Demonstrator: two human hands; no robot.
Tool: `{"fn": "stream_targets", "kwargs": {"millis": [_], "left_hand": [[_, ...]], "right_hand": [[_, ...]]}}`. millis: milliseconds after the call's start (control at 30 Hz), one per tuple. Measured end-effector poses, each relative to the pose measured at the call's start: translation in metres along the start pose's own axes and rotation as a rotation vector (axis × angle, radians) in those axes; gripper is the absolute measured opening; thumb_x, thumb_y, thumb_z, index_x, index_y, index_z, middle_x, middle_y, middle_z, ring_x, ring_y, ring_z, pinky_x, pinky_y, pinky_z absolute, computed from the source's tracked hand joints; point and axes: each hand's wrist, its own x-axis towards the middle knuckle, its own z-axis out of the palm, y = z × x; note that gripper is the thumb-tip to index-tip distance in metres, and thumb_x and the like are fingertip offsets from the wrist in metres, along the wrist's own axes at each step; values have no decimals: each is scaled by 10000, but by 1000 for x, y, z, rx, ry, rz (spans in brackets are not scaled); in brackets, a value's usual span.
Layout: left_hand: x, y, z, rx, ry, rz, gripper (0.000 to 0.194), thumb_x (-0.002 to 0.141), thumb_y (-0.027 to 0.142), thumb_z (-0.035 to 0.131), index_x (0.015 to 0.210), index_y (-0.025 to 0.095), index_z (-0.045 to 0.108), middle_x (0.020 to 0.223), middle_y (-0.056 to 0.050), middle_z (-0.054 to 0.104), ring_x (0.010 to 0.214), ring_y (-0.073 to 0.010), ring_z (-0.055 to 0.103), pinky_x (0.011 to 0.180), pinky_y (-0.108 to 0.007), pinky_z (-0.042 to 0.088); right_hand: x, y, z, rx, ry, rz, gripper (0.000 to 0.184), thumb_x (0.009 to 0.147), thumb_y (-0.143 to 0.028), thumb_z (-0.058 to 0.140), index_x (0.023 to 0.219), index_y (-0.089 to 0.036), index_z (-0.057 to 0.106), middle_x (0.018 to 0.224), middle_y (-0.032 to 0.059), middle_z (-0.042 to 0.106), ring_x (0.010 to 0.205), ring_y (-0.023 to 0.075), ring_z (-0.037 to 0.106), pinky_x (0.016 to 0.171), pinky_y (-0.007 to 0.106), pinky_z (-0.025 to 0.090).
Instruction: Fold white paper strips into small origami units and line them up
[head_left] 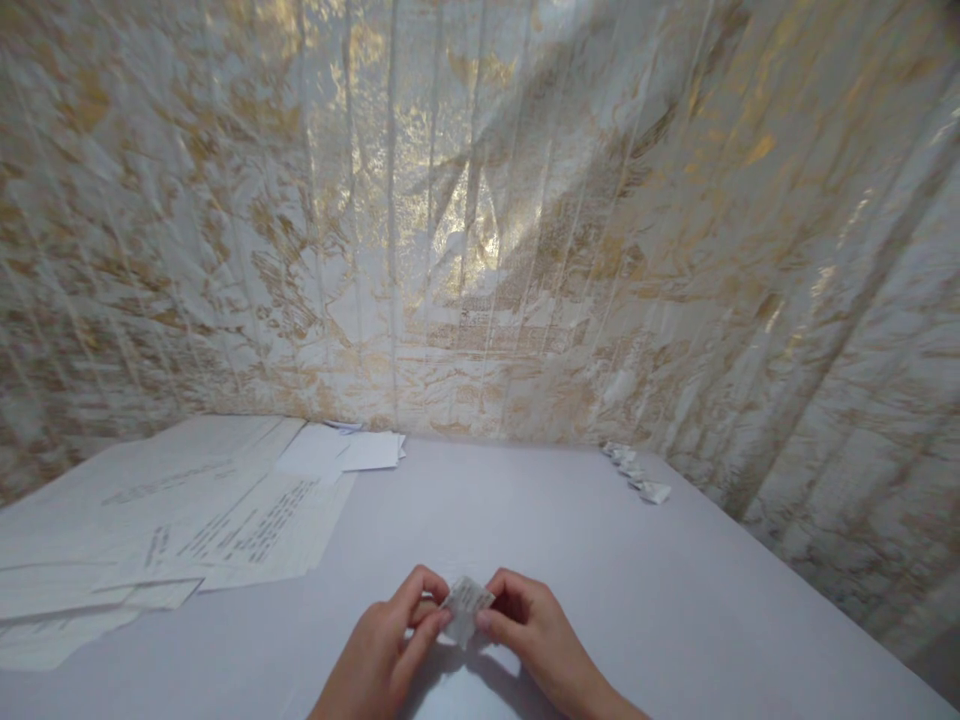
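A small folded piece of printed paper (pixel 466 606) is pinched between both my hands just above the pale table (pixel 525 520), near its front edge. My left hand (pixel 390 645) grips the paper's left side with thumb and curled fingers. My right hand (pixel 529 630) grips its right side the same way. Both hands are closed on the paper, and its lower part is hidden behind my fingers.
Several printed sheets (pixel 225 520) lie spread over the table's left side, with smaller white sheets (pixel 360 450) at the back. A short row of small folded paper pieces (pixel 637 472) sits at the back right. A gold-patterned curtain (pixel 480 220) hangs right behind the table.
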Motion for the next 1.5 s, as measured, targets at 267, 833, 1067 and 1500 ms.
{"fn": "stream_targets", "kwargs": {"millis": [267,833,1067,1500], "left_hand": [[3,4,9,-362,-31,-156,222,790,316,687,946,187,596,795,-29,760,715,-191,650,643,-254,413],[-6,-25,1,293,56,224,510,659,-70,410,998,256,608,1096,-25,692,1064,-212,625,951,-331,484],[-6,-17,-3,424,-20,178,242,794,27,584,909,232,638,1064,-22,711,1023,-231,612,947,-368,477],[0,-22,-6,580,-49,120,114,941,187,609,831,207,629,923,-36,660,914,-248,583,822,-386,473]], "right_hand": [[-2,-2,7,102,26,67,503,664,-592,855,620,-180,568,556,-38,559,528,101,437,561,258,315],[-5,-2,-10,-810,-157,-506,367,691,59,536,902,-224,634,973,34,639,903,204,558,787,307,415],[-8,-10,-8,-835,-178,-442,363,696,14,656,987,-202,668,1027,37,661,971,210,566,893,332,425],[-2,-4,-10,-883,-129,-367,187,779,-79,830,887,-225,785,946,13,713,914,189,606,887,331,418]]}}
